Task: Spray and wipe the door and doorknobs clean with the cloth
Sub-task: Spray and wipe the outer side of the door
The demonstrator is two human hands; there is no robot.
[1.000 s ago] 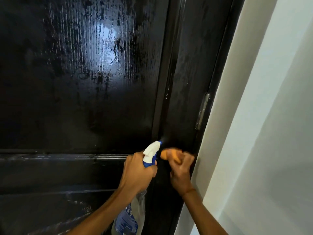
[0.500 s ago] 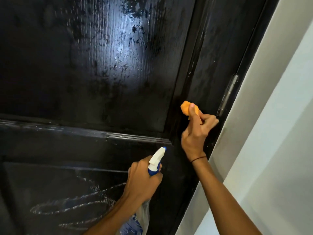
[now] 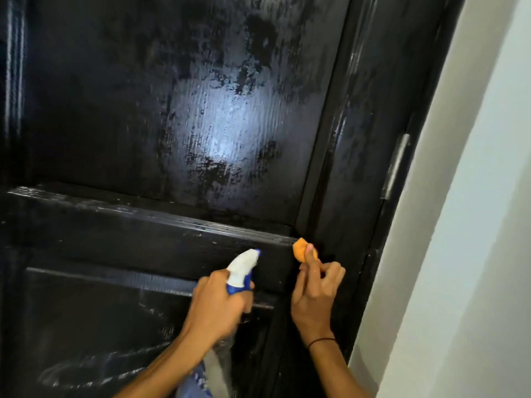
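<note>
Fingers of the right hand [image 3: 314, 285] pinch a small folded orange cloth [image 3: 304, 249], forefinger straight along it, pressing it on the black door [image 3: 201, 124] at the corner where the middle cross rail meets the hinge-side upright. Left hand [image 3: 218, 305] is curled round the neck of a white and blue spray bottle [image 3: 240, 271], nozzle aimed at the rail just beside the cloth. Wet streaks shine on the upper panel. A metal hinge [image 3: 398, 165] sits near the door's right edge, beside a pale wall [image 3: 474, 225]. To wipe well, I judge the cloth should be pushed into the groove along the moulding, with firm, overlapping strokes. No doorknob is in view.
</note>
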